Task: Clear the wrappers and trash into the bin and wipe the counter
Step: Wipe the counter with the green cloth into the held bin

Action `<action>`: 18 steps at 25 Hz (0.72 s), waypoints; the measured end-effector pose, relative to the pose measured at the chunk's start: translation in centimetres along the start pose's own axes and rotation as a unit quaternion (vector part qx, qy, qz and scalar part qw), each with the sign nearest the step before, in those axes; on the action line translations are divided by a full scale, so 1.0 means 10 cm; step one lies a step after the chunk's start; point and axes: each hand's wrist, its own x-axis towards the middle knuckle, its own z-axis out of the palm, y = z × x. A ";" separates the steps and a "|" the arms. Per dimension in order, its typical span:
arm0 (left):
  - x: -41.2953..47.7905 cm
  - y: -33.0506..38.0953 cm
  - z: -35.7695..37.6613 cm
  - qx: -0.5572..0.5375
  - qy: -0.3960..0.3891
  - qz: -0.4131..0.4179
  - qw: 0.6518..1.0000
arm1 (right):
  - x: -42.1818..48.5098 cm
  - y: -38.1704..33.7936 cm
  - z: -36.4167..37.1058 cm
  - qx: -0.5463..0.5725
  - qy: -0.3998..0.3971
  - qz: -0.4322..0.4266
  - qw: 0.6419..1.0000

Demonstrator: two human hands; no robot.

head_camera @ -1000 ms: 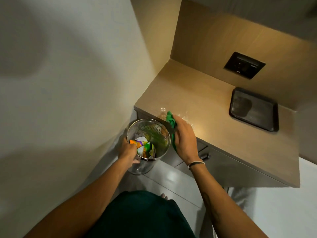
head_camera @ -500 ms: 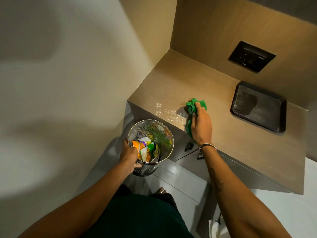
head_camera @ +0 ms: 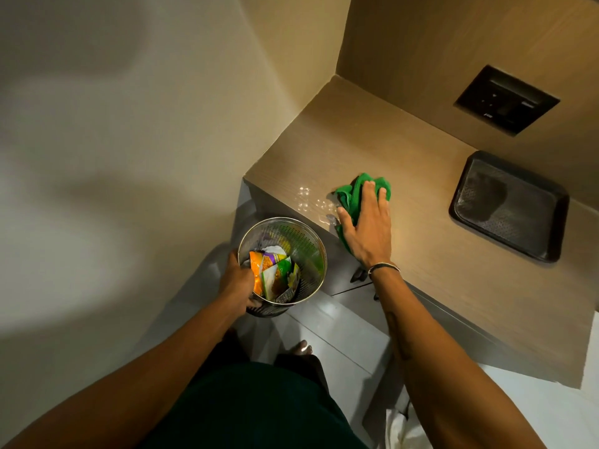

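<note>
My right hand [head_camera: 368,228] lies flat on a green cloth [head_camera: 353,192], pressing it onto the wooden counter [head_camera: 437,241] near its front left corner. Small clear shiny bits [head_camera: 312,202] lie on the counter just left of the cloth. My left hand [head_camera: 238,281] grips the rim of a perforated metal bin [head_camera: 299,241], held below the counter's front edge. Inside the bin lie colourful wrappers [head_camera: 274,273], orange, purple and green.
A dark rectangular tray [head_camera: 509,205] sits on the counter at the right. A black socket panel [head_camera: 505,98] is set in the back wall. Drawers with a dark handle [head_camera: 358,275] lie under the counter. A plain wall stands at the left, and pale floor tiles lie below.
My right hand carried the green cloth from the counter's front edge by the bin further onto the counter and now lies flatter on it. The bin stays held in my left hand.
</note>
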 end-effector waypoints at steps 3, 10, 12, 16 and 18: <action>0.00 0.04 -0.04 0.005 -0.009 0.002 1.000 | 0.04 -0.08 0.05 -0.020 -0.016 -0.034 0.999; 0.05 0.11 -0.15 0.010 -0.008 0.011 1.000 | 0.19 -0.48 0.27 -0.038 -0.076 -0.121 0.989; 0.08 0.13 -0.20 0.010 -0.004 0.013 1.000 | 0.25 -0.61 0.35 -0.054 -0.097 -0.156 0.982; 0.14 0.23 -0.34 -0.023 -0.003 0.004 1.000 | 0.30 -0.73 0.40 -0.036 -0.131 -0.227 0.964; 0.19 0.25 -0.41 -0.040 0.005 0.006 0.999 | 0.25 -0.77 0.41 -0.003 -0.129 -0.248 0.960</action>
